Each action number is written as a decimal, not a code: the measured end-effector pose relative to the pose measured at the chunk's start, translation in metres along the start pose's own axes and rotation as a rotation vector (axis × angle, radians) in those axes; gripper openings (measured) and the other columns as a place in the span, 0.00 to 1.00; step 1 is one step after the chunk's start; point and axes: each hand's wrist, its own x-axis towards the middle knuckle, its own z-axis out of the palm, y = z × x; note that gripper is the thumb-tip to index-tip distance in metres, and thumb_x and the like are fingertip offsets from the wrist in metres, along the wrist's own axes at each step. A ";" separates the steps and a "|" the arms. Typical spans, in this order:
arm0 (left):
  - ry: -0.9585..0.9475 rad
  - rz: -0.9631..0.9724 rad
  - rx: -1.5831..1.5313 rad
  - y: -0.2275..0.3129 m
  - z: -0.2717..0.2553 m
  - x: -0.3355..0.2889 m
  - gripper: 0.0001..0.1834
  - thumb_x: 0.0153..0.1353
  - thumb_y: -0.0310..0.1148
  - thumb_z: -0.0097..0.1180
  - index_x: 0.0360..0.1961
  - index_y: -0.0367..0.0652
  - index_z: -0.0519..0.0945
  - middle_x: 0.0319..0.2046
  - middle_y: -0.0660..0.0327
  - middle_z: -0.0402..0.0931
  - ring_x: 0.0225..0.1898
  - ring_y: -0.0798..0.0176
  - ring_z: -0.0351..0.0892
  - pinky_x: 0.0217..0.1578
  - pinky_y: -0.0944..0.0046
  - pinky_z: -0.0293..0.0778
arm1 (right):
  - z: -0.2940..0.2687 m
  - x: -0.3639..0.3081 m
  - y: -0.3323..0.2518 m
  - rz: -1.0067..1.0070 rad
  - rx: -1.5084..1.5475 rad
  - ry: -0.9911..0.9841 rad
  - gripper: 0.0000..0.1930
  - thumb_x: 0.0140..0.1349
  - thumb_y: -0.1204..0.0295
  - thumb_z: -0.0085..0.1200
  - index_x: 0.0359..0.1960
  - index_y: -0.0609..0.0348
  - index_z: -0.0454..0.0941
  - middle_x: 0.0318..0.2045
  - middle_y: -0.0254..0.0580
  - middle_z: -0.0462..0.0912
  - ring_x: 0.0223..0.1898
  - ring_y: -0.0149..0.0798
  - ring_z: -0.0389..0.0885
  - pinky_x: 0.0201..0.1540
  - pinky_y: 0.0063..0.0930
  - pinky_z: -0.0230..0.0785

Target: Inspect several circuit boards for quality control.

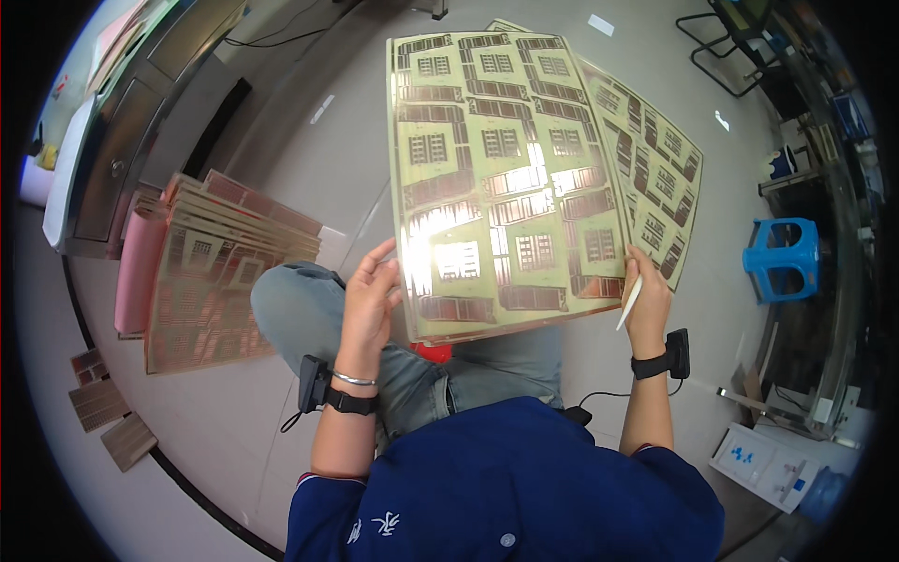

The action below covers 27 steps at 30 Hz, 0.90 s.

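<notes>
A large pale-green circuit board panel (501, 178) with shiny copper patterns is tilted up in front of me, light glaring off its lower left. My left hand (370, 295) holds its lower left edge with bent fingers. At the lower right corner, my right hand (648, 300) grips the edge and also has a thin white pointed stick (630, 302) in its fingers. Behind that hand, a second similar panel (670, 173) leans out to the right, partly covered by the front one; what supports it is hidden.
Many similar panels stand in a stack (206, 290) on the floor at left, beside a pink sheet (140, 267). A metal cabinet (117, 169) is beyond them. At right are a blue stool (782, 260), a black-framed chair (726, 47) and shelving. Small boards (98, 403) lie at the left wall.
</notes>
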 end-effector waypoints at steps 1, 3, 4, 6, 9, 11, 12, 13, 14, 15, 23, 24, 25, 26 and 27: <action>-0.010 0.003 0.011 0.003 -0.003 0.001 0.22 0.63 0.29 0.51 0.58 0.37 0.67 0.44 0.60 0.75 0.38 0.74 0.75 0.35 0.74 0.75 | 0.000 0.000 0.002 0.036 0.063 -0.008 0.10 0.62 0.73 0.47 0.44 0.58 0.77 0.30 0.52 0.81 0.33 0.52 0.79 0.35 0.39 0.71; -0.011 -0.012 0.085 0.012 -0.007 0.002 0.22 0.63 0.29 0.51 0.58 0.37 0.67 0.43 0.59 0.76 0.38 0.73 0.76 0.34 0.75 0.75 | 0.000 -0.002 0.004 0.077 0.125 -0.013 0.11 0.63 0.73 0.47 0.44 0.59 0.77 0.31 0.53 0.81 0.34 0.53 0.80 0.36 0.38 0.72; -0.004 -0.021 0.157 0.015 -0.009 0.003 0.22 0.63 0.29 0.51 0.58 0.37 0.67 0.42 0.59 0.77 0.38 0.72 0.77 0.33 0.75 0.76 | 0.000 -0.002 0.004 0.102 0.191 -0.031 0.11 0.63 0.73 0.46 0.44 0.58 0.77 0.32 0.53 0.81 0.35 0.53 0.80 0.37 0.37 0.72; -0.009 0.002 0.169 0.018 -0.016 0.006 0.22 0.63 0.30 0.51 0.58 0.37 0.67 0.42 0.58 0.77 0.38 0.71 0.78 0.33 0.76 0.76 | 0.001 -0.005 0.005 0.131 0.258 -0.047 0.11 0.64 0.73 0.46 0.45 0.58 0.77 0.33 0.54 0.81 0.36 0.53 0.80 0.37 0.36 0.72; 0.016 0.060 0.165 0.027 -0.020 0.007 0.23 0.63 0.29 0.50 0.59 0.34 0.64 0.43 0.57 0.76 0.41 0.72 0.76 0.33 0.77 0.73 | 0.000 -0.008 0.006 0.045 0.222 -0.095 0.11 0.65 0.73 0.46 0.45 0.59 0.77 0.35 0.52 0.81 0.36 0.47 0.82 0.37 0.32 0.72; -0.023 0.052 0.045 0.030 -0.011 0.005 0.23 0.63 0.28 0.50 0.59 0.33 0.64 0.44 0.55 0.75 0.43 0.70 0.76 0.36 0.74 0.74 | 0.002 -0.008 0.009 0.141 0.380 -0.096 0.11 0.66 0.72 0.45 0.46 0.60 0.76 0.37 0.52 0.81 0.36 0.43 0.82 0.38 0.30 0.72; -0.059 0.047 -0.078 0.031 -0.007 0.004 0.23 0.63 0.27 0.49 0.59 0.33 0.64 0.46 0.54 0.75 0.44 0.67 0.76 0.40 0.72 0.74 | 0.005 -0.007 0.008 0.231 0.540 -0.098 0.12 0.67 0.70 0.44 0.47 0.62 0.75 0.38 0.51 0.81 0.36 0.39 0.81 0.39 0.28 0.72; -0.148 0.030 -0.147 0.026 -0.007 0.005 0.24 0.63 0.27 0.50 0.59 0.35 0.63 0.50 0.54 0.72 0.50 0.64 0.73 0.48 0.67 0.72 | 0.006 -0.006 0.009 0.229 0.548 -0.096 0.12 0.67 0.70 0.44 0.47 0.62 0.75 0.38 0.51 0.81 0.36 0.39 0.81 0.39 0.28 0.72; -0.146 0.038 -0.142 0.023 -0.001 0.001 0.24 0.63 0.27 0.50 0.59 0.35 0.63 0.50 0.54 0.72 0.50 0.64 0.73 0.48 0.67 0.72 | 0.006 -0.005 0.011 0.247 0.657 -0.111 0.14 0.68 0.69 0.42 0.49 0.63 0.73 0.39 0.50 0.81 0.37 0.36 0.80 0.39 0.26 0.71; -0.133 0.051 -0.122 0.016 0.008 -0.003 0.24 0.62 0.27 0.50 0.60 0.36 0.63 0.51 0.56 0.71 0.51 0.64 0.72 0.50 0.67 0.71 | 0.006 -0.005 0.014 0.266 0.762 -0.121 0.16 0.69 0.68 0.41 0.51 0.65 0.71 0.40 0.48 0.80 0.38 0.33 0.79 0.40 0.24 0.71; -0.223 0.100 -0.246 0.032 0.007 -0.032 0.28 0.58 0.26 0.57 0.59 0.40 0.62 0.51 0.61 0.70 0.52 0.66 0.71 0.54 0.65 0.67 | -0.016 0.003 0.034 0.634 1.566 -0.236 0.21 0.69 0.65 0.41 0.57 0.67 0.64 0.48 0.43 0.77 0.44 0.31 0.77 0.46 0.23 0.71; -0.239 0.098 -0.256 0.036 0.005 -0.034 0.29 0.57 0.26 0.57 0.59 0.40 0.62 0.51 0.61 0.71 0.51 0.66 0.71 0.54 0.66 0.68 | -0.018 0.006 0.030 0.626 1.576 -0.238 0.21 0.69 0.65 0.41 0.57 0.67 0.64 0.48 0.43 0.77 0.44 0.31 0.77 0.46 0.23 0.71; -0.238 0.107 -0.250 0.039 0.003 -0.035 0.29 0.57 0.26 0.57 0.59 0.40 0.62 0.51 0.61 0.71 0.51 0.66 0.71 0.54 0.66 0.68 | -0.019 0.008 0.029 0.605 1.614 -0.283 0.21 0.69 0.66 0.41 0.58 0.67 0.64 0.48 0.43 0.76 0.45 0.31 0.76 0.47 0.23 0.71; -0.263 0.117 -0.237 0.042 0.000 -0.036 0.29 0.57 0.27 0.57 0.59 0.40 0.62 0.51 0.60 0.71 0.52 0.66 0.71 0.54 0.66 0.68 | -0.020 0.010 0.026 0.584 1.650 -0.328 0.21 0.69 0.67 0.41 0.58 0.67 0.63 0.48 0.43 0.76 0.47 0.32 0.76 0.48 0.24 0.71; -0.303 0.137 -0.224 0.047 0.000 -0.040 0.29 0.58 0.27 0.57 0.60 0.39 0.62 0.52 0.60 0.70 0.52 0.66 0.71 0.53 0.66 0.68 | -0.029 0.018 0.015 0.492 1.663 -0.333 0.19 0.68 0.69 0.41 0.57 0.66 0.64 0.48 0.42 0.76 0.47 0.32 0.76 0.48 0.25 0.71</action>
